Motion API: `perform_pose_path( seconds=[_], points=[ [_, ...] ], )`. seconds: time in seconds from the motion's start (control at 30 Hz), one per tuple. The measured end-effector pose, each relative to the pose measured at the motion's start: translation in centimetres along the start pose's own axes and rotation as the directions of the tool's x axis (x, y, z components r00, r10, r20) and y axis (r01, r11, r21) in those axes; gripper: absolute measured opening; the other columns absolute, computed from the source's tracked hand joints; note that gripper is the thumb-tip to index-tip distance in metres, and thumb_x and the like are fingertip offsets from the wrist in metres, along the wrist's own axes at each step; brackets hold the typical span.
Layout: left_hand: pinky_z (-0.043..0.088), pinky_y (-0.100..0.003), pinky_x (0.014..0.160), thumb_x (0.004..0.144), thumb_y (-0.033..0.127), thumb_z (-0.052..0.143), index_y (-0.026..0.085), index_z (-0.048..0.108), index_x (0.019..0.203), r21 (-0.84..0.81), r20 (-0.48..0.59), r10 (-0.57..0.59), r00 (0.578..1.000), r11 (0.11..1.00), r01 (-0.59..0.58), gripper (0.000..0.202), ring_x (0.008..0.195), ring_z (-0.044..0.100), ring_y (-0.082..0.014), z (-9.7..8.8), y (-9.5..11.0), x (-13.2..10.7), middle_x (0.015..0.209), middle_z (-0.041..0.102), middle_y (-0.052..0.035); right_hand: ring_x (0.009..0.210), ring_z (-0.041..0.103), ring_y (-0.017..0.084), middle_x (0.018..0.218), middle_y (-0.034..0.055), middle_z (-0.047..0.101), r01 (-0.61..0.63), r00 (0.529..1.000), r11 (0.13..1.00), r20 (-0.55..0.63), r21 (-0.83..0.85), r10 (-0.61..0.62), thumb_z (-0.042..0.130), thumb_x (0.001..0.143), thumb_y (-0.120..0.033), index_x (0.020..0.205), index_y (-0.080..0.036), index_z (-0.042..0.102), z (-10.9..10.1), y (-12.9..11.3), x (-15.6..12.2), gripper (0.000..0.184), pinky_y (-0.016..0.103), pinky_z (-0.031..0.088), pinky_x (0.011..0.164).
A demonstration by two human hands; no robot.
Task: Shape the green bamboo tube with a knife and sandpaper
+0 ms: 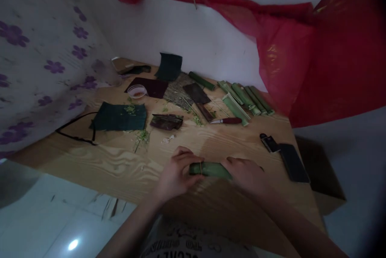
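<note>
Near the table's front edge, a green bamboo tube [215, 169] with a thin band round its left part lies crosswise between my hands. My left hand [177, 172] pinches its left end, thumb below and fingers above. At the other end, my right hand [245, 173] is wrapped over the tube and hides that end; a small dark tip shows past its fingers. Beyond the hands lie a knife [227, 121] with a reddish handle, a dark folded piece [167, 121] and some green shavings [141, 136].
Several green bamboo pieces [245, 99] lie at the back right, by red cloth [286, 60]. Dark green sheets [119, 117], a small clear bowl [136, 91] and a black strap [75, 138] are at left. A phone [294, 163] lies near the right edge.
</note>
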State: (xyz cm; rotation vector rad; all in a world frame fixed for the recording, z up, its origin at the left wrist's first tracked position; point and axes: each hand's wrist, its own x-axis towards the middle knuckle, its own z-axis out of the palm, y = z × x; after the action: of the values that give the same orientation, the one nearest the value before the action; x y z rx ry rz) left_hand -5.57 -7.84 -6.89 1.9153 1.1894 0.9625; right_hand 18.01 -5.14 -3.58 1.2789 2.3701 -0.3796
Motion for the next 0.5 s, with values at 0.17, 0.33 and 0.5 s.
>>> perform_pose_path(
  seconds=[0.17, 0.33, 0.5],
  points=[
    [0.048, -0.039, 0.088, 0.082, 0.032, 0.070, 0.018, 0.070, 0.108, -0.007, 0.122, 0.027, 0.992, 1.000, -0.026, 0.029, 0.102, 0.057, -0.0261, -0.6, 0.4, 0.0, 0.099, 0.072, -0.0084, 0.081, 0.072, 0.025, 0.095, 0.0089, 0.072, 0.052, 0.998, 0.998, -0.033, -0.030, -0.053, 0.048, 0.090, -0.014, 0.111, -0.023, 0.061, 0.1, -0.6, 0.4, 0.026, 0.029, 0.043, 0.061],
    [0.046, -0.041, 0.090, 0.094, 0.031, 0.047, 0.018, 0.068, 0.096, -0.078, -0.085, 0.048, 0.995, 0.995, -0.055, 0.024, 0.096, 0.060, -0.0235, -3.0, 0.5, 0.3, 0.097, 0.070, -0.0086, 0.085, 0.072, 0.025, 0.100, 0.0090, 0.073, 0.050, 0.999, 0.998, -0.015, 0.030, -0.049, 0.046, 0.090, -0.014, 0.120, -0.023, 0.060, 1.0, -0.2, 0.5, 0.034, 0.030, 0.046, 0.064],
    [0.046, -0.038, 0.101, 0.092, 0.031, 0.059, 0.028, 0.061, 0.132, -0.016, 0.367, 0.182, 0.912, 0.982, -0.189, 0.040, 0.120, 0.059, -0.0237, -2.0, 0.6, 0.9, 0.138, 0.062, -0.0081, 0.085, 0.072, 0.024, 0.101, 0.0093, 0.074, 0.062, 0.998, 0.996, -0.026, 0.063, -0.061, 0.049, 0.090, -0.015, 0.118, -0.022, 0.061, 1.1, 0.0, 0.4, 0.031, 0.029, 0.046, 0.068]
  ],
)
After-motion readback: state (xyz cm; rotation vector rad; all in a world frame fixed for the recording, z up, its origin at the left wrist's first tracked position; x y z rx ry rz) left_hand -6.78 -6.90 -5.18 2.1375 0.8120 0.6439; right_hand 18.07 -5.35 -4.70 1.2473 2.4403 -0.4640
